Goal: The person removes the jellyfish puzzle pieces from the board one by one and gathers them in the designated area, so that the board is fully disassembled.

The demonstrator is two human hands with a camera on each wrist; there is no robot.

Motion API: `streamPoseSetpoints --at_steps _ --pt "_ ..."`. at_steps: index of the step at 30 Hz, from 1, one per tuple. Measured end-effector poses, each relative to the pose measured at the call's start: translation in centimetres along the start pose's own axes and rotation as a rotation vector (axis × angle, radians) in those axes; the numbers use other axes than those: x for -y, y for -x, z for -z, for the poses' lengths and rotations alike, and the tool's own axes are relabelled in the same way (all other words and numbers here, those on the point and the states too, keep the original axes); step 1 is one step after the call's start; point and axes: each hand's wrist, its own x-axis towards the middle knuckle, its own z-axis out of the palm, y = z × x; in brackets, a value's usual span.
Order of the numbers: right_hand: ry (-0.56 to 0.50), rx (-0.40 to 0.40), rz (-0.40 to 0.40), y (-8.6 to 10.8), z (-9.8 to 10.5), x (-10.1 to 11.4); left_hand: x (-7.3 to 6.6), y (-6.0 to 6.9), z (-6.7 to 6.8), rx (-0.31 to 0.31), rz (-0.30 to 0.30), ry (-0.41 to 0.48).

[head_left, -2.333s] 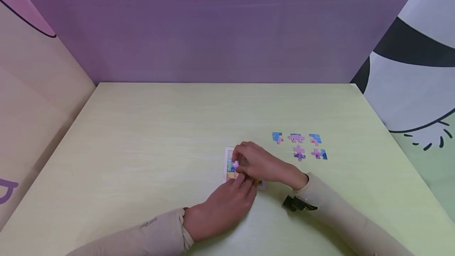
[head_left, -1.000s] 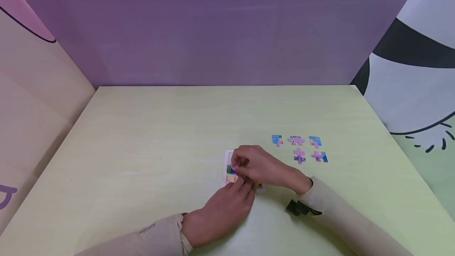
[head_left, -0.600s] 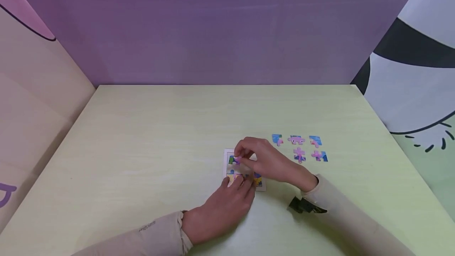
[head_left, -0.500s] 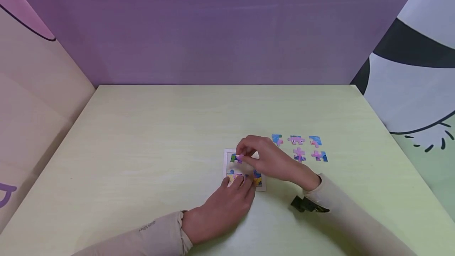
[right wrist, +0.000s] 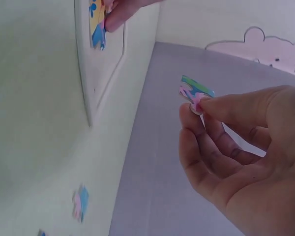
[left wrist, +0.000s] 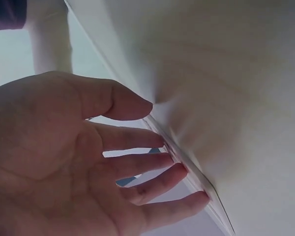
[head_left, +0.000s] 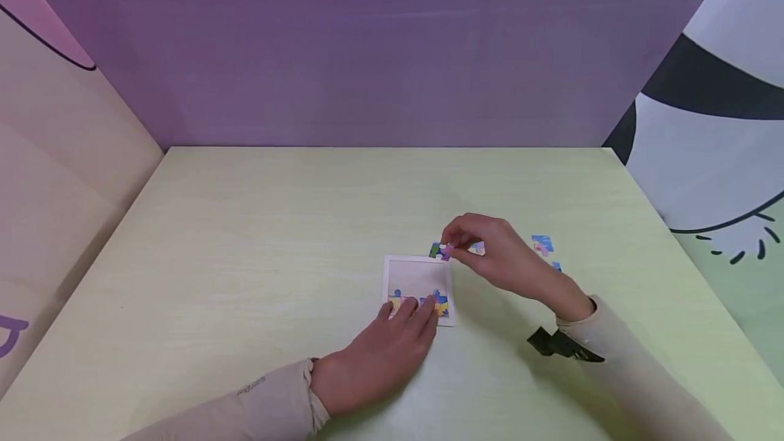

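Between thumb and fingertips, my right hand pinches a jigsaw piece in green, blue and pink, just past the far right corner of the white puzzle tray. The right wrist view shows the same jigsaw piece held off the surface. My left hand lies over the tray's near edge, its extended fingers touching it and the yellow-and-blue pieces in the near row. Some of that row is hidden under those fingers. The left wrist view shows the left hand's palm, with nothing gripped.
Loose puzzle pieces lie right of the tray: a blue-and-pink corner piece, one partly behind my right hand, and another mostly covered. A purple wall rises behind the table.
My right hand has lifted the pinched jigsaw piece from the tray's left side and carried it right and away, past the far edge. The left hand has stayed nearly still on the tray.
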Motion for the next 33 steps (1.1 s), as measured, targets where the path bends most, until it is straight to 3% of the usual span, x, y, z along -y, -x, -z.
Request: streamPoseSetpoints --at_steps 7,12,19,26,33 --pt "0.013 -0.038 0.038 0.8 1.5 -0.9 1.2 -0.3 -0.7 -0.027 0.024 -0.016" --pt "0.016 -0.029 -0.002 1.5 2.1 -1.7 2.0 -0.4 -0.7 -0.003 0.023 0.006" --pt "0.001 0.033 -0.11 2.1 2.0 -2.9 2.5 -0.3 -0.8 -0.006 0.032 0.052" --pt "0.023 0.127 -0.141 2.2 1.5 -4.5 2.3 -0.4 -1.3 -0.002 0.041 0.103" --pt "0.007 0.189 -0.196 2.4 1.5 -5.3 2.2 -0.5 -1.3 -0.009 0.033 0.049"
